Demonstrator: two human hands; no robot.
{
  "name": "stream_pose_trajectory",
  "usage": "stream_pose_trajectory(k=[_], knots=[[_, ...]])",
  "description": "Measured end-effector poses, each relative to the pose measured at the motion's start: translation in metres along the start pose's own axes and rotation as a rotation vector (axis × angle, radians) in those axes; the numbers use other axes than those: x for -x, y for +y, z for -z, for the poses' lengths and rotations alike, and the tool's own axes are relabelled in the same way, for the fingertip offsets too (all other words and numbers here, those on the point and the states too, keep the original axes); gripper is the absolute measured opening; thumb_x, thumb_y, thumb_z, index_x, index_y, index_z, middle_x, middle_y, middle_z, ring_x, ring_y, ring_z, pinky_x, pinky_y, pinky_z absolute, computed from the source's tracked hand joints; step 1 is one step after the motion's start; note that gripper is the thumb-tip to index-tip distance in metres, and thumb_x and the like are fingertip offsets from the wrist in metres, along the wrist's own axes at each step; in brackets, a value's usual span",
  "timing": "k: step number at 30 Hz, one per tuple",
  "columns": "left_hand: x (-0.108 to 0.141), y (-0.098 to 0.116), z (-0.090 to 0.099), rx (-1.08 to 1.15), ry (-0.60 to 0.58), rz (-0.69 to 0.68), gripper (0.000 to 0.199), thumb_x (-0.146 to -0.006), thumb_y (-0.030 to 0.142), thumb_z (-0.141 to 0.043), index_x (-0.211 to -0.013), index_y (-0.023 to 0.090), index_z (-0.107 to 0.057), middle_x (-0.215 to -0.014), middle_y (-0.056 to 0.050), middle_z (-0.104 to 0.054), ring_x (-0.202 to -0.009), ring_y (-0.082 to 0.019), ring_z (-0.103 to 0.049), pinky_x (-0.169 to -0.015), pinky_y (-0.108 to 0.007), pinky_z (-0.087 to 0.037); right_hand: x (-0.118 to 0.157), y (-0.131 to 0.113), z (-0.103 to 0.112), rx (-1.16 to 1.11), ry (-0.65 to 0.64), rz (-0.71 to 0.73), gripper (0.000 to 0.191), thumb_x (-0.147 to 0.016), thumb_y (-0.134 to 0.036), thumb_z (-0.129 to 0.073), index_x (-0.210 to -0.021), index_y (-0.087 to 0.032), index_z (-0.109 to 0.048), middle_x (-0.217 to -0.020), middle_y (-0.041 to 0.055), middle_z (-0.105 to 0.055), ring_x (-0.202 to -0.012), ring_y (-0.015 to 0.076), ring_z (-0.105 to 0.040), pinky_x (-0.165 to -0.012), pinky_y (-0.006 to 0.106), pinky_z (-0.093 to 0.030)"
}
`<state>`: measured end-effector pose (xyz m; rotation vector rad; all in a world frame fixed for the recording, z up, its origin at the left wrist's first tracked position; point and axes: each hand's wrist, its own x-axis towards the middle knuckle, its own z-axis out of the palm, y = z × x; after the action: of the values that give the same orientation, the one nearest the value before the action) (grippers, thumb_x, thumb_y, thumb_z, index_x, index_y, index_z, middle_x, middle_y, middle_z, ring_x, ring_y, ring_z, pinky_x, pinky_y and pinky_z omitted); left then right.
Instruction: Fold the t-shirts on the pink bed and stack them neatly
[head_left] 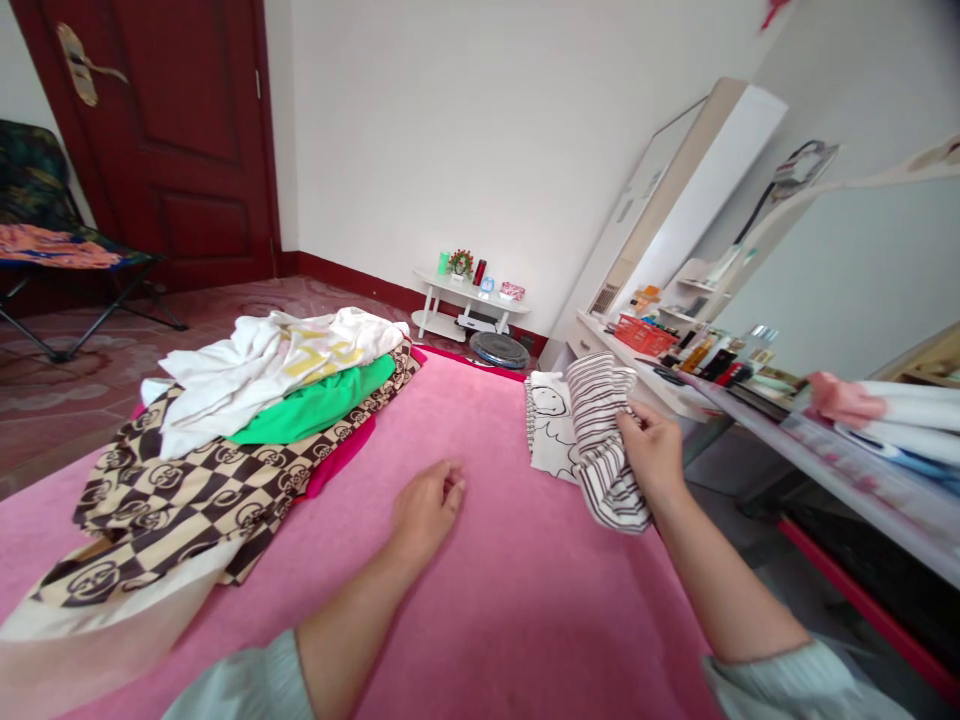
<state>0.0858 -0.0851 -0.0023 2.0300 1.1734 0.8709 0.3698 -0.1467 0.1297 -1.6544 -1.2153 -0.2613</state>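
Note:
A brown-and-white striped garment point(606, 440), folded into a soft bundle, is gripped at its right edge by my right hand point(654, 450). It partly covers a white garment point(553, 425) with black line drawings, lying at the right edge of the pink bedspread point(465, 580). My left hand point(429, 508) is over the middle of the bedspread, fingers curled in with nothing visible in them. To its left lies a loose pile: a white garment point(262, 360) with yellow print on top, a green garment point(322, 400) below it, and a brown-and-cream checked cloth point(172, 480) underneath.
Along the right runs a dressing table point(667, 390) with a red basket point(643, 335), bottles and a mirror point(885, 270). A low white stand point(469, 290) is against the far wall. At left are a folding chair point(75, 250) and a dark red door point(172, 130).

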Motion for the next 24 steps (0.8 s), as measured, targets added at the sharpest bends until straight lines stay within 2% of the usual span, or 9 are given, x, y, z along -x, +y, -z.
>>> stream_pose_trajectory(k=[3,6,9,11,13,16,19,22,24], knots=[[-0.002,0.0,0.0,-0.008,0.0,0.017,0.027,-0.085,0.028,-0.049,-0.109,0.022,-0.06,-0.098,-0.002,-0.068,-0.09,-0.018,-0.062,-0.075,-0.025,-0.043,-0.052,0.033,-0.003,0.265,0.009,0.077,0.036,-0.076,-0.023,-0.047,-0.103,-0.015,-0.069,-0.106,0.0094,-0.068,-0.101,0.0238,-0.059,-0.094,0.034,-0.042],[-0.004,-0.001,-0.001,-0.003,0.006,0.018,0.027,-0.085,0.028,-0.048,-0.109,0.023,-0.059,-0.095,-0.002,-0.068,-0.087,-0.018,-0.062,-0.073,-0.026,-0.043,-0.077,0.061,-0.018,0.474,-0.05,0.04,0.04,-0.079,-0.025,-0.045,-0.112,-0.016,-0.066,-0.113,0.0105,-0.065,-0.105,0.0239,-0.057,-0.092,0.033,-0.041],[-0.004,-0.001,-0.001,0.0,0.01,0.031,0.027,-0.085,0.027,-0.047,-0.11,0.024,-0.059,-0.093,-0.001,-0.068,-0.085,-0.018,-0.062,-0.071,-0.026,-0.042,-0.071,0.087,-0.04,0.589,-0.146,-0.078,0.043,-0.082,-0.037,-0.047,-0.116,-0.017,-0.064,-0.115,0.0122,-0.064,-0.105,0.0241,-0.058,-0.089,0.033,-0.043],[-0.005,0.0,-0.001,-0.001,0.007,0.045,0.027,-0.085,0.026,-0.048,-0.109,0.025,-0.059,-0.092,-0.001,-0.068,-0.084,-0.017,-0.062,-0.071,-0.026,-0.041,-0.056,0.104,-0.051,0.62,-0.186,-0.167,0.05,-0.082,-0.048,-0.045,-0.113,-0.014,-0.065,-0.104,0.0156,-0.067,-0.095,0.0261,-0.062,-0.081,0.035,-0.046],[-0.006,0.001,-0.001,-0.004,0.002,0.052,0.026,-0.084,0.026,-0.048,-0.108,0.024,-0.06,-0.092,-0.001,-0.068,-0.084,-0.017,-0.061,-0.071,-0.025,-0.041,-0.04,0.12,-0.056,0.659,-0.175,-0.262,0.057,-0.083,-0.054,-0.041,-0.112,-0.011,-0.065,-0.097,0.0191,-0.068,-0.088,0.029,-0.064,-0.074,0.038,-0.047],[-0.007,0.002,-0.001,-0.019,-0.011,0.051,0.024,-0.084,0.026,-0.048,-0.105,0.024,-0.061,-0.093,-0.001,-0.067,-0.086,-0.017,-0.061,-0.071,-0.025,-0.041,-0.026,0.142,-0.048,0.715,-0.183,-0.383,0.052,-0.079,-0.052,-0.048,-0.107,-0.012,-0.067,-0.093,0.0199,-0.069,-0.086,0.0319,-0.064,-0.07,0.038,-0.047],[-0.007,0.003,-0.002,-0.04,-0.011,0.06,0.023,-0.083,0.024,-0.05,-0.103,0.023,-0.061,-0.093,0.0,-0.067,-0.086,-0.016,-0.06,-0.07,-0.023,-0.04,-0.028,0.156,-0.03,0.743,-0.212,-0.451,0.045,-0.078,-0.046,-0.053,-0.101,-0.011,-0.069,-0.089,0.0178,-0.07,-0.086,0.0307,-0.065,-0.069,0.035,-0.047],[-0.007,0.002,-0.003,-0.041,-0.008,0.061,0.023,-0.083,0.023,-0.05,-0.103,0.024,-0.061,-0.091,0.001,-0.067,-0.085,-0.015,-0.06,-0.07,-0.023,-0.039,-0.033,0.161,-0.017,0.78,-0.207,-0.502,0.047,-0.078,-0.044,-0.054,-0.108,-0.01,-0.066,-0.095,0.0182,-0.068,-0.089,0.0305,-0.064,-0.072,0.035,-0.048],[-0.006,0.001,-0.003,-0.036,-0.007,0.06,0.024,-0.083,0.023,-0.051,-0.104,0.024,-0.061,-0.091,0.001,-0.067,-0.084,-0.014,-0.06,-0.07,-0.023,-0.039,-0.031,0.156,-0.016,0.815,-0.189,-0.529,0.054,-0.075,-0.043,-0.058,-0.117,-0.009,-0.061,-0.106,0.0211,-0.064,-0.096,0.0336,-0.061,-0.076,0.04,-0.048]])
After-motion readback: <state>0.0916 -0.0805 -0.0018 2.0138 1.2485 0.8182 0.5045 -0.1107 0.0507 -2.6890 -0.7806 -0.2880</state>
